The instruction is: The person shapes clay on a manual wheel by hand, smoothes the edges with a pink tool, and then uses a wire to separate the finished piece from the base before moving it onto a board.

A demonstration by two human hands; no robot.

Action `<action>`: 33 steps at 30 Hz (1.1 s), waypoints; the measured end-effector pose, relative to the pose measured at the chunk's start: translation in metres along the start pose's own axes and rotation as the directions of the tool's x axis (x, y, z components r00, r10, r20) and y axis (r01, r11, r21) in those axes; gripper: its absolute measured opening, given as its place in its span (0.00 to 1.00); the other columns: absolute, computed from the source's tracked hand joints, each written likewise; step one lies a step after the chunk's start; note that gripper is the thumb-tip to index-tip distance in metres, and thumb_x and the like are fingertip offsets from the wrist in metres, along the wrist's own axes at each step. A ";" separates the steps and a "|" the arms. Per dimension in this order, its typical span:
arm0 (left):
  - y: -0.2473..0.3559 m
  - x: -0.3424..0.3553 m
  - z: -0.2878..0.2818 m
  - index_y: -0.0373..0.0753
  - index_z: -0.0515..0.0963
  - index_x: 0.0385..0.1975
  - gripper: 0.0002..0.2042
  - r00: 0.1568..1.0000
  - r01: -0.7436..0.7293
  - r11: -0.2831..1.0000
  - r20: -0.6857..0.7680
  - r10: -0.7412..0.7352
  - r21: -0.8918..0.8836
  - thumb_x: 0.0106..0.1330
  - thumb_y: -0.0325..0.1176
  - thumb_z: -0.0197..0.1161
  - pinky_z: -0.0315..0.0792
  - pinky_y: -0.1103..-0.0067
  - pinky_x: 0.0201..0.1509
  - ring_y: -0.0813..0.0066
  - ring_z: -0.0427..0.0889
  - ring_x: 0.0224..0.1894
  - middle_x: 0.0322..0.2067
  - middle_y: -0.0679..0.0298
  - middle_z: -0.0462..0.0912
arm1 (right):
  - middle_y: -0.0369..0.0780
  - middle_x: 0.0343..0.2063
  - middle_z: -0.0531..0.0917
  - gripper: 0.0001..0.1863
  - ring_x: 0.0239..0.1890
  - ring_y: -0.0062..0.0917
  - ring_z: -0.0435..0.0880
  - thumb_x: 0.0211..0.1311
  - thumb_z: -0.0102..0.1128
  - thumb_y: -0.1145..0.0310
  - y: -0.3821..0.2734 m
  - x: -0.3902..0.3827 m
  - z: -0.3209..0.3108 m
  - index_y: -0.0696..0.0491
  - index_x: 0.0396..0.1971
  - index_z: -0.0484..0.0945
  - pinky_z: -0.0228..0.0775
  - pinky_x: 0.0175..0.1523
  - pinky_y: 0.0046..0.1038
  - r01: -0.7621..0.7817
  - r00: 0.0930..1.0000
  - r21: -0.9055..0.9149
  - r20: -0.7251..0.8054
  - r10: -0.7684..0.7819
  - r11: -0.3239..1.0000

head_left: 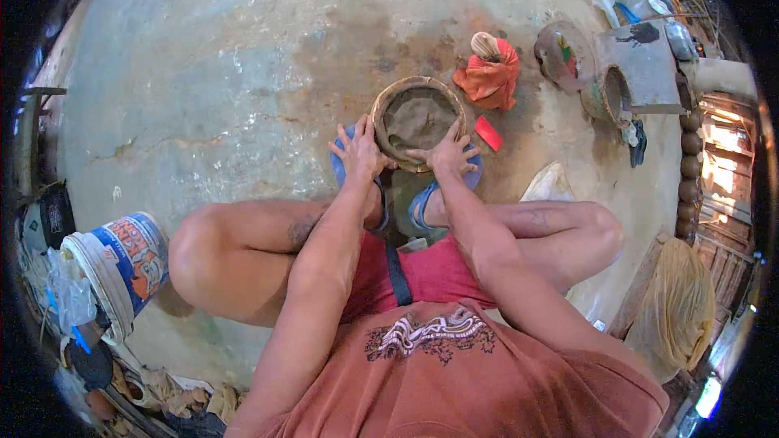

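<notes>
The round bowl lies between left hand and right hand (both splayed, unclenched, against its near sides).

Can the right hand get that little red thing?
Probably yes: the red piece lies close beside the right hand, with nothing seen between them, though that hand is on the bowl.

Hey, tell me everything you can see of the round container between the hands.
The round container is open-topped, its tan rim apparently woven or bound cane. Inside lies a grey-brown, clay-like mass with an uneven surface. It faces up, roughly level, just beyond the feet; what supports it is unclear. The left hand touches its near left edge, the right hand its near right.
</notes>
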State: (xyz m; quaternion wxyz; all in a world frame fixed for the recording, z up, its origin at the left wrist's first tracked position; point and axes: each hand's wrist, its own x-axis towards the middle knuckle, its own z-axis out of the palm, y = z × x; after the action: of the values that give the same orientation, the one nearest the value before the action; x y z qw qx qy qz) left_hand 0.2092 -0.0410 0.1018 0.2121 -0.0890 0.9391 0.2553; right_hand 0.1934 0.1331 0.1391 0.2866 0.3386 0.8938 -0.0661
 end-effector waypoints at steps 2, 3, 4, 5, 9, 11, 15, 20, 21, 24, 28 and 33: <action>0.014 0.003 -0.015 0.51 0.66 0.74 0.54 0.990 0.059 0.998 0.125 -0.060 0.010 0.40 0.49 0.86 0.51 0.42 0.77 0.43 0.56 0.78 0.74 0.72 0.66 | 0.46 0.80 0.48 0.83 0.80 0.56 0.44 0.31 0.84 0.32 0.009 0.009 0.001 0.36 0.82 0.31 0.46 0.74 0.71 -0.038 0.999 -0.024 0.001 0.038 0.999; 0.018 0.015 -0.014 0.51 0.66 0.74 0.54 0.991 0.038 0.999 0.130 -0.038 0.003 0.40 0.49 0.86 0.51 0.42 0.77 0.43 0.56 0.78 0.74 0.72 0.66 | 0.48 0.80 0.50 0.83 0.80 0.57 0.46 0.31 0.84 0.32 0.016 0.015 -0.001 0.36 0.82 0.31 0.46 0.74 0.71 -0.047 0.998 -0.033 0.028 0.048 0.998; 0.013 0.038 -0.027 0.48 0.70 0.71 0.50 0.969 0.019 0.990 0.246 0.016 -0.142 0.42 0.49 0.85 0.58 0.50 0.76 0.45 0.65 0.73 0.69 0.68 0.73 | 0.49 0.79 0.52 0.83 0.79 0.58 0.47 0.31 0.85 0.32 0.012 0.018 -0.008 0.36 0.82 0.31 0.47 0.74 0.71 -0.028 0.998 -0.035 0.054 0.030 0.999; 0.005 0.061 -0.032 0.45 0.74 0.69 0.46 0.931 0.021 0.959 0.356 0.085 -0.284 0.44 0.48 0.83 0.64 0.58 0.75 0.48 0.74 0.68 0.64 0.64 0.80 | 0.49 0.79 0.52 0.83 0.79 0.58 0.47 0.31 0.85 0.32 0.011 0.021 -0.013 0.36 0.82 0.31 0.47 0.74 0.71 -0.022 0.999 -0.030 0.045 0.023 0.999; 0.024 0.115 0.000 0.43 0.74 0.70 0.30 0.960 -0.186 0.550 -0.031 0.278 -0.814 0.68 0.42 0.70 0.72 0.72 0.67 0.66 0.82 0.60 0.61 0.53 0.82 | 0.49 0.79 0.52 0.84 0.81 0.53 0.46 0.33 0.83 0.31 0.026 0.031 -0.023 0.40 0.82 0.29 0.42 0.75 0.71 0.026 0.986 -0.017 0.165 -0.023 0.999; 0.033 0.150 -0.006 0.43 0.76 0.68 0.25 0.946 -0.188 0.549 -0.001 0.324 -0.814 0.74 0.43 0.64 0.72 0.73 0.67 0.70 0.82 0.59 0.59 0.56 0.84 | 0.52 0.79 0.53 0.83 0.81 0.48 0.49 0.33 0.81 0.28 0.029 0.035 -0.021 0.46 0.82 0.32 0.45 0.76 0.66 0.198 0.976 -0.005 0.092 -0.196 0.980; 0.084 0.193 -0.008 0.45 0.83 0.60 0.24 0.818 -0.302 0.752 0.246 0.520 -0.586 0.76 0.55 0.55 0.74 0.71 0.63 0.66 0.85 0.54 0.52 0.57 0.88 | 0.52 0.77 0.57 0.84 0.79 0.45 0.54 0.31 0.81 0.27 0.045 0.045 -0.011 0.56 0.80 0.36 0.47 0.74 0.69 0.198 0.975 0.092 0.082 -0.206 0.976; 0.076 0.208 0.015 0.47 0.88 0.51 0.32 0.808 -0.327 0.805 0.296 0.510 -0.495 0.73 0.67 0.47 0.76 0.68 0.57 0.60 0.86 0.46 0.41 0.53 0.89 | 0.56 0.70 0.66 0.81 0.74 0.48 0.65 0.34 0.79 0.27 0.044 0.039 -0.010 0.64 0.78 0.43 0.65 0.70 0.58 0.327 0.945 0.021 -0.005 -0.327 0.945; 0.075 0.207 0.020 0.47 0.88 0.51 0.32 0.803 -0.311 0.811 0.320 0.503 -0.496 0.73 0.67 0.47 0.76 0.68 0.57 0.60 0.86 0.46 0.41 0.53 0.89 | 0.56 0.70 0.66 0.81 0.74 0.48 0.65 0.34 0.79 0.27 0.045 0.045 -0.012 0.64 0.78 0.43 0.65 0.70 0.58 0.313 0.950 0.021 0.016 -0.313 0.950; 0.075 0.210 0.022 0.45 0.88 0.50 0.34 0.812 -0.271 0.777 0.298 0.501 -0.567 0.72 0.68 0.48 0.76 0.67 0.56 0.59 0.86 0.45 0.40 0.52 0.89 | 0.56 0.69 0.66 0.83 0.73 0.47 0.66 0.32 0.81 0.29 0.045 0.050 -0.018 0.64 0.78 0.41 0.66 0.68 0.59 0.295 0.936 0.077 0.175 -0.305 0.952; 0.069 0.216 0.018 0.50 0.88 0.51 0.31 0.831 -0.270 0.822 0.310 0.462 -0.501 0.74 0.66 0.45 0.75 0.65 0.59 0.54 0.86 0.48 0.41 0.49 0.88 | 0.51 0.67 0.68 0.83 0.69 0.44 0.71 0.31 0.83 0.31 0.033 0.041 -0.007 0.63 0.78 0.41 0.64 0.66 0.64 0.281 0.957 -0.020 0.080 -0.279 0.959; 0.091 0.204 0.002 0.50 0.88 0.53 0.29 0.810 -0.299 0.835 0.339 0.478 -0.462 0.78 0.62 0.43 0.75 0.68 0.57 0.58 0.86 0.43 0.39 0.51 0.89 | 0.51 0.67 0.68 0.84 0.68 0.44 0.72 0.27 0.85 0.32 0.033 0.045 -0.003 0.63 0.77 0.43 0.65 0.65 0.65 0.210 0.978 -0.062 0.021 -0.209 0.976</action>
State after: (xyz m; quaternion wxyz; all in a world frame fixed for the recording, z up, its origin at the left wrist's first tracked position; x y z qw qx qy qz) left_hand 0.0023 0.0257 0.0504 0.3391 0.1292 0.7942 0.4874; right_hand 0.1859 0.1843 0.1191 0.2952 0.2325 0.9240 -0.0701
